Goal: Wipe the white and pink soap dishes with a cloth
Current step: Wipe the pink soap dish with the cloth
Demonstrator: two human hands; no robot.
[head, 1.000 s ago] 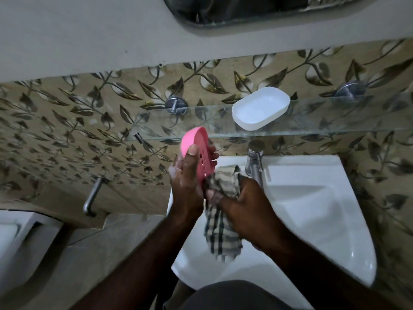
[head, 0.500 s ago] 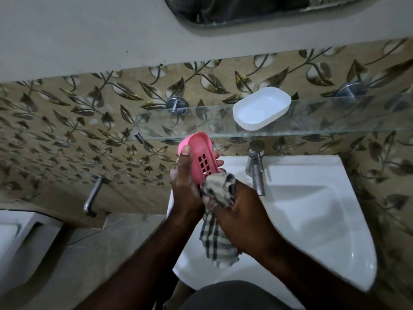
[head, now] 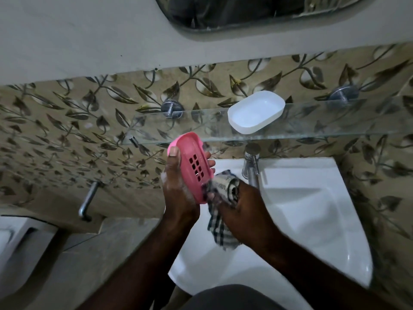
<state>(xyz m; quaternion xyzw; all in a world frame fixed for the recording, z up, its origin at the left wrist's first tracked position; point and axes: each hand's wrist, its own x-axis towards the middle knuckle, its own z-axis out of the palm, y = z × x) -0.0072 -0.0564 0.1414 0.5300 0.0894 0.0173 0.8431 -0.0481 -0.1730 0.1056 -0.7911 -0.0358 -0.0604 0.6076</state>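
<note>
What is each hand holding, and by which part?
Left hand holds the pink soap dish, grip across its long sides, thumb on the left rim. Right hand holds the checked cloth, grip on its bunched upper end.

pink dish (head: 190, 151): tilted, slotted | white dish (head: 256, 111): upright, on shelf (head: 335, 124) | cloth (head: 220, 231): checked, bunched

Shelf (head: 324, 124): clear glass, held to the leaf-patterned wall (head: 67, 130) by two round metal mounts (head: 171, 108), above the sink (head: 312, 220).
On the shelf: white dish (head: 256, 111), open side up, set at a slant, between the mounts, close to the front edge.
</note>
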